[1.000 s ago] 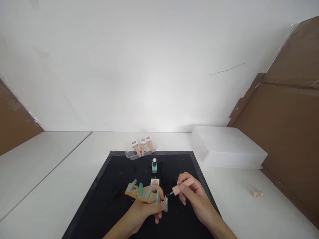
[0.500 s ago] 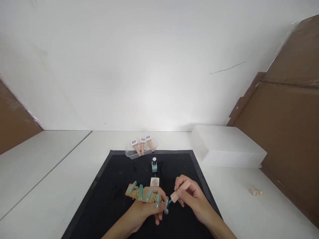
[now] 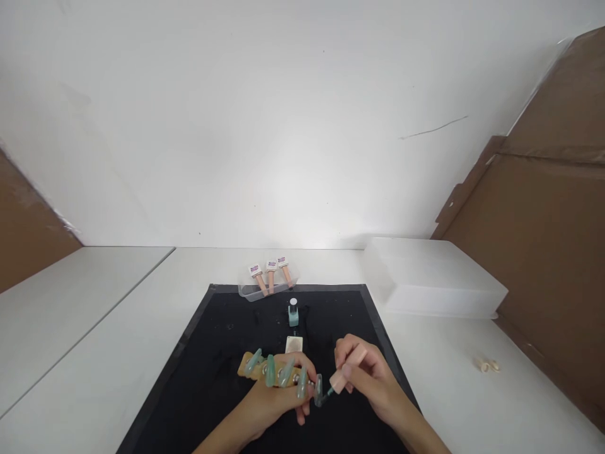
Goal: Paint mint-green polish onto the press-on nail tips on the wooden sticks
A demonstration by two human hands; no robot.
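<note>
My left hand (image 3: 278, 394) is wrapped round a yellowish holder (image 3: 249, 364) that carries several long green false nails (image 3: 270, 371). The rightmost nail (image 3: 319, 390) stands out past my fingers and looks clearer than the others. Between the thumb and fingers of my right hand (image 3: 371, 372) is a pink brush cap (image 3: 338, 381); its green-coated brush (image 3: 328, 393) points left and meets the edge of that nail. Behind my left hand lies a pale square bottle (image 3: 293, 344), partly covered by the fingers. Farther back stands a small teal polish bottle (image 3: 293, 313).
A clear tray (image 3: 250, 294) with three pink-handled bottles (image 3: 271, 275) sits at the black mat's (image 3: 227, 328) far edge. A white box (image 3: 435, 277) stands at the right, and small beige rings (image 3: 486, 365) lie nearer. Brown cardboard (image 3: 548, 252) walls the right side.
My right hand and the brush have shifted slightly right. The holder has turned a little in my left hand, and its nails are tilted differently.
</note>
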